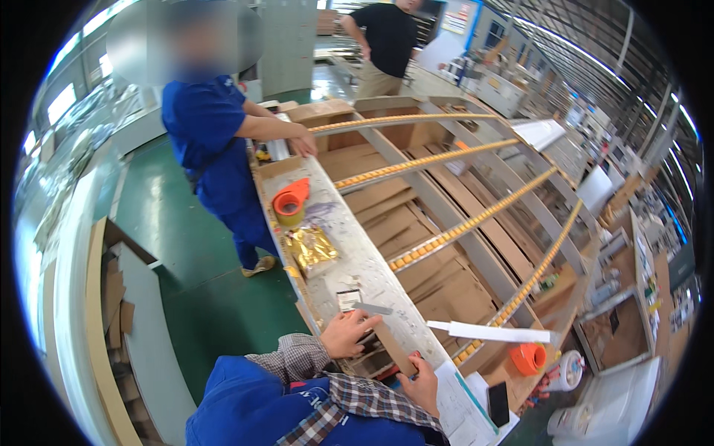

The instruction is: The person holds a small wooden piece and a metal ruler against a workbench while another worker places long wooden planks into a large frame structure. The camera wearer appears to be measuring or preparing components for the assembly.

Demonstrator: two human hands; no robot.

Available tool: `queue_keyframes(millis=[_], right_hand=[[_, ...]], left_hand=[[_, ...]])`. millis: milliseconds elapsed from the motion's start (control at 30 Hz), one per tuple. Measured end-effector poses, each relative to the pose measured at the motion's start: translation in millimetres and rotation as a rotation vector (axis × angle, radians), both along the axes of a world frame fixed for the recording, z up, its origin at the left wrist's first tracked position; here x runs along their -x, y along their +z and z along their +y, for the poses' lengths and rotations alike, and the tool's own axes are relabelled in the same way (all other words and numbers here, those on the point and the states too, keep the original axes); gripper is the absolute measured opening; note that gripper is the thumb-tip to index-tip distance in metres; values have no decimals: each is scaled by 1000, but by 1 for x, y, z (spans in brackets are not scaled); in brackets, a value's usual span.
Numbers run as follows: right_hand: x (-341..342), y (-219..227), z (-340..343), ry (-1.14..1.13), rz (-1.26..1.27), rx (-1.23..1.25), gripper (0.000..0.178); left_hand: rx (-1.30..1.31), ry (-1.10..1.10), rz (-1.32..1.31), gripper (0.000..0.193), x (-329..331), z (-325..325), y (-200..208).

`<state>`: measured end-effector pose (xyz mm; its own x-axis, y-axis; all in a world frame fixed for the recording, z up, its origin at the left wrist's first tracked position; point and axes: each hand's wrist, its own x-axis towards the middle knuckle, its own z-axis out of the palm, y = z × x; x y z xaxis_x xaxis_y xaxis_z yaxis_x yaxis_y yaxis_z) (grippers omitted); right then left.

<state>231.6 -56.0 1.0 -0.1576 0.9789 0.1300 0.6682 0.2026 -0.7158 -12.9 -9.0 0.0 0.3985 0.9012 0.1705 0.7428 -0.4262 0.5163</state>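
A flat brown strip (394, 349), like cardboard or thin board, is held slanted over the near end of the bench. My right hand (420, 383) is closed on its lower end. At its upper end, the thumb and forefinger of my left hand (346, 334) close on the strip's edge. Just beyond those fingers lies a grey flat blade-like piece (372, 307), beside a small white printed card (348, 299). Something small and red shows by my right fingertips, too little of it to name. Under the strip is an open compartment, partly hidden.
Along the white bench (364, 245) lie a gold foil packet (312, 247) and an orange tape dispenser (291, 197). Papers (454, 398), a phone (498, 403) and orange tape (528, 358) are at right. Yellow-topped rails (476, 223) cross the frame. A co-worker (208, 141) stands left.
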Motion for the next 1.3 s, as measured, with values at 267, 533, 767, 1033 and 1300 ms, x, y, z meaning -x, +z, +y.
queue_keyframes(millis=[267,533,767,1033,1300], right_hand=[[-9,-20,2,16,38,57,46],[0,2,1,2,-3,77,46],[-1,3,-2,31,37,125,46],[0,8,-3,55,34,109,44],[0,10,-3,66,26,88,43]], left_hand=[[-143,169,187,19,1,-21,-10],[-43,217,55,5,1,-21,-1],[-70,231,63,32,-7,-16,25],[-91,10,-20,48,-15,1,-9],[-272,-183,237,49,-28,5,1]])
